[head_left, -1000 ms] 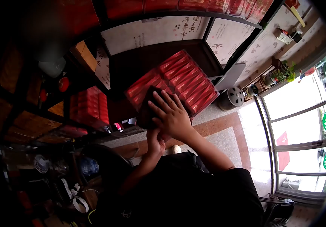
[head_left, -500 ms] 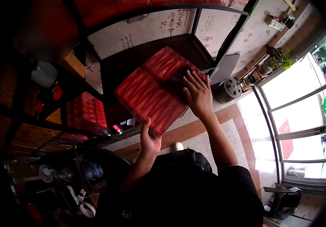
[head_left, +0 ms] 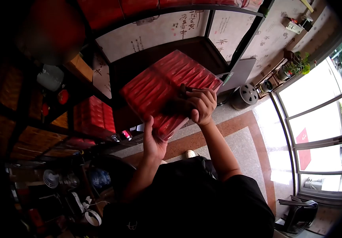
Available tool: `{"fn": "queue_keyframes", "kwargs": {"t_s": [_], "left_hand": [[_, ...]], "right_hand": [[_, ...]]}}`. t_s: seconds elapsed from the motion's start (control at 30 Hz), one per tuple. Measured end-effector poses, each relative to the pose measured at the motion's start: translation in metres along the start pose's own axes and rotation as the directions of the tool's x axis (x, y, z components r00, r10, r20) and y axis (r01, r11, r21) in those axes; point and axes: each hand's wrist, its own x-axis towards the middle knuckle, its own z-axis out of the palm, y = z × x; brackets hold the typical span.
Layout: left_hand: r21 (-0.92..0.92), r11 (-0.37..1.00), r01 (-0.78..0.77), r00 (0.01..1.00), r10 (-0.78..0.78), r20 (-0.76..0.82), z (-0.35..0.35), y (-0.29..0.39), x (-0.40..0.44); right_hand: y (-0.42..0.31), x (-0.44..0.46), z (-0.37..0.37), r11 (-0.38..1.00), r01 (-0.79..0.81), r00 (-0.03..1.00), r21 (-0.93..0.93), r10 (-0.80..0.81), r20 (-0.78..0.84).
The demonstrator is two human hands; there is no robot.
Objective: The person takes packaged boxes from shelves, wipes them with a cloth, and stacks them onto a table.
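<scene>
A rectangular pack of red packets in clear, shiny wrap (head_left: 151,83) is tilted in front of me at the shelf. My left hand (head_left: 155,146) grips its near corner, thumb up along the side and the other fingers hidden behind or under it. On the pack's right part lies my right hand (head_left: 202,105), its fingers curled in against the wrapped face. Whatever may be between those fingers is hidden. A dark shadow or reflection falls on the wrap beside them.
A dark shelf (head_left: 139,57) stands behind the pack. Another red wrapped stack (head_left: 94,119) sits at left, near wooden boxes (head_left: 36,141). Around are a metal canister (head_left: 245,96), a potted plant (head_left: 297,65), glass doors (head_left: 313,99) and stacked chairs (head_left: 299,216).
My right hand has gone from lying flat with fingers spread to curled fingers, moving slightly down and left. The pack has turned a little; my left hand stays at its near corner.
</scene>
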Motion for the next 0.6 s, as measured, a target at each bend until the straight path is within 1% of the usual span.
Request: {"fn": "queue_keyframes", "kwargs": {"t_s": [0.03, 0.1, 0.17, 0.2, 0.23, 0.3, 0.33, 0.37, 0.4, 0.43, 0.47, 0.5, 0.53, 0.57, 0.6], "left_hand": [[0.016, 0.999, -0.03, 1.0, 0.03, 0.01, 0.0, 0.0, -0.001], [-0.005, 1.0, -0.03, 0.999, 0.03, 0.023, -0.002, 0.0, -0.002], [0.026, 0.999, -0.041, 0.999, 0.04, 0.022, -0.004, -0.001, -0.002], [0.025, 0.999, -0.042, 0.999, 0.041, 0.025, -0.006, -0.002, -0.002], [0.024, 0.999, -0.025, 1.0, 0.025, 0.013, -0.008, -0.002, -0.001], [0.022, 1.0, -0.019, 1.0, 0.019, 0.001, -0.011, -0.001, -0.001], [0.002, 1.0, -0.026, 0.999, 0.026, -0.025, -0.012, -0.002, -0.001], [-0.019, 0.999, -0.033, 0.998, 0.032, -0.05, -0.012, -0.003, -0.001], [0.027, 0.999, -0.048, 0.995, 0.05, -0.087, -0.013, -0.006, -0.001], [0.025, 0.998, -0.051, 0.995, 0.053, -0.085, -0.013, -0.01, -0.001], [-0.035, 0.997, -0.073, 0.992, 0.069, -0.107, -0.013, -0.013, 0.0], [-0.094, 0.991, -0.095, 0.988, 0.083, -0.128, -0.014, -0.016, 0.001], [-0.177, 0.983, -0.044, 0.991, 0.02, -0.135, -0.019, -0.015, 0.0], [-0.451, 0.89, 0.062, 0.953, 0.081, 0.291, -0.086, -0.031, 0.02], [-0.359, 0.931, -0.061, 0.988, 0.107, 0.112, -0.07, -0.03, 0.017]], "right_hand": [[0.018, -0.003, -0.003, 0.999, -0.016, 0.999, -0.031, 0.015, -0.041], [0.047, -0.001, -0.009, 0.992, -0.108, 0.991, -0.068, 0.102, -0.091], [0.066, 0.001, -0.012, 0.974, -0.197, 0.975, -0.11, 0.183, -0.126], [0.069, 0.003, -0.013, 0.962, -0.263, 0.957, -0.076, 0.251, -0.143], [0.069, 0.003, -0.013, 0.963, -0.258, 0.959, -0.076, 0.246, -0.143], [0.06, 0.002, -0.01, 0.924, -0.354, 0.932, -0.148, 0.334, -0.144], [0.046, 0.007, -0.014, 0.928, -0.316, 0.949, -0.2, 0.309, -0.064], [0.032, 0.007, -0.015, 0.944, -0.255, 0.965, -0.209, 0.264, 0.014], [0.017, 0.005, -0.013, 0.968, -0.197, 0.977, -0.154, 0.208, 0.057], [-0.003, 0.006, -0.012, 0.984, -0.156, 0.973, -0.081, 0.168, 0.157], [-0.027, 0.009, -0.01, 0.993, -0.118, 0.965, -0.007, 0.116, 0.236], [-0.052, 0.01, -0.006, 0.992, -0.125, 0.952, 0.026, 0.112, 0.286], [-0.077, 0.012, -0.003, 0.99, -0.138, 0.934, 0.024, 0.122, 0.336], [-0.097, 0.014, -0.002, 0.99, -0.139, 0.897, 0.03, 0.113, 0.428], [-0.112, 0.017, -0.002, 0.992, -0.127, 0.868, 0.007, 0.107, 0.484]]}}
